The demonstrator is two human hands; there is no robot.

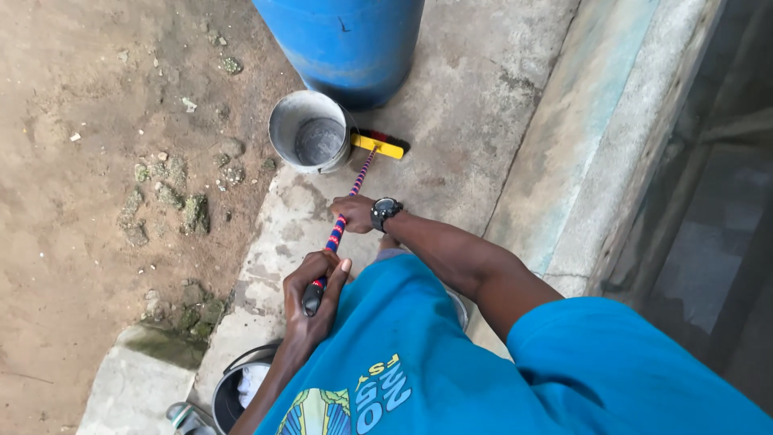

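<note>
A broom with a yellow head [380,146] and dark bristles rests on the concrete slab [467,105], beside a grey metal bucket [283,122]. Its red-and-blue striped handle [361,171] runs back toward me. My right hand [353,214], with a black watch on the wrist, is closed around the middle of the handle. My left hand [312,300] grips the black end of the handle, close to my blue shirt.
A large blue barrel [346,40] stands just behind the grey bucket. A second dark bucket [228,385] holding something white sits at the bottom. Bare dirt with stones [80,201] lies to the left. A raised concrete ledge [588,161] runs along the right.
</note>
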